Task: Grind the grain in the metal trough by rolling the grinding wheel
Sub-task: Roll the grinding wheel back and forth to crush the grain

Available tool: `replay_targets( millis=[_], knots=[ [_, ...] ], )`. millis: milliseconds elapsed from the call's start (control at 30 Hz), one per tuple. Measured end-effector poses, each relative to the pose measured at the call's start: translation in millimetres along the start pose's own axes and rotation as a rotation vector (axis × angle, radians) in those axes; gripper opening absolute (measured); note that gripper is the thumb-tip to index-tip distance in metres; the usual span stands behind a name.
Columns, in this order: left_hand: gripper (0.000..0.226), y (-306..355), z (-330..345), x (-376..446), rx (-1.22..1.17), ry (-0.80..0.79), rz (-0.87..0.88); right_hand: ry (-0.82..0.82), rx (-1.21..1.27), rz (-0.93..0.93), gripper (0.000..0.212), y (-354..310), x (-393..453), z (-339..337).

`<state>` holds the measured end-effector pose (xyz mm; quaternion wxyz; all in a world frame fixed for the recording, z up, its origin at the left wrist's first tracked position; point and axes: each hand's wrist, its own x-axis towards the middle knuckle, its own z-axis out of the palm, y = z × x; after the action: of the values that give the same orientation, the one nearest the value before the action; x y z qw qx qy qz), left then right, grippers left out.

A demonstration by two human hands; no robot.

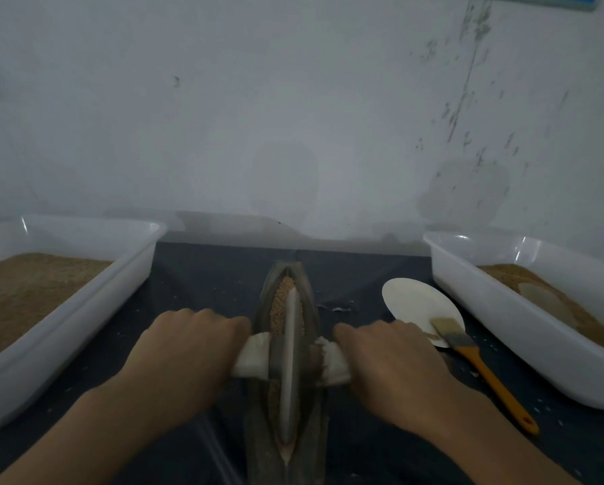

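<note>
I am seeing two white tubs (59,309) of brown meal flanking one metal trough (288,344). My left hand (185,351) and right hand (388,365) are clenching the cloth-wrapped axle ends of one grinding wheel (290,362) standing in the trough's grain (281,302). One plate (419,306) and one brush (482,369) are lying right.

Both forearms are bare to the picture's near edge, no sleeves showing. The left hand (185,348) and right hand (391,365) wear no gloves, rings or watch.
</note>
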<state>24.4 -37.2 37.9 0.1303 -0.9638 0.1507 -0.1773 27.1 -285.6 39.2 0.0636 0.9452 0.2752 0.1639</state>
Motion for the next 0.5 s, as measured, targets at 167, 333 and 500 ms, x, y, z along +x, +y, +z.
replay_targets(
  millis=[167,333,500],
  knots=[
    [0.032,-2,22,19,-0.055,0.006,-0.078,0.049,-0.026,0.054,0.021,4,30,12],
    [0.024,-8,46,44,-0.068,0.084,-0.14,0.098,-0.136,0.087,0.02,18,71,29],
    [0.02,-7,39,44,-0.049,0.033,-0.115,0.089,-0.111,0.071,0.021,18,64,27]
  ],
)
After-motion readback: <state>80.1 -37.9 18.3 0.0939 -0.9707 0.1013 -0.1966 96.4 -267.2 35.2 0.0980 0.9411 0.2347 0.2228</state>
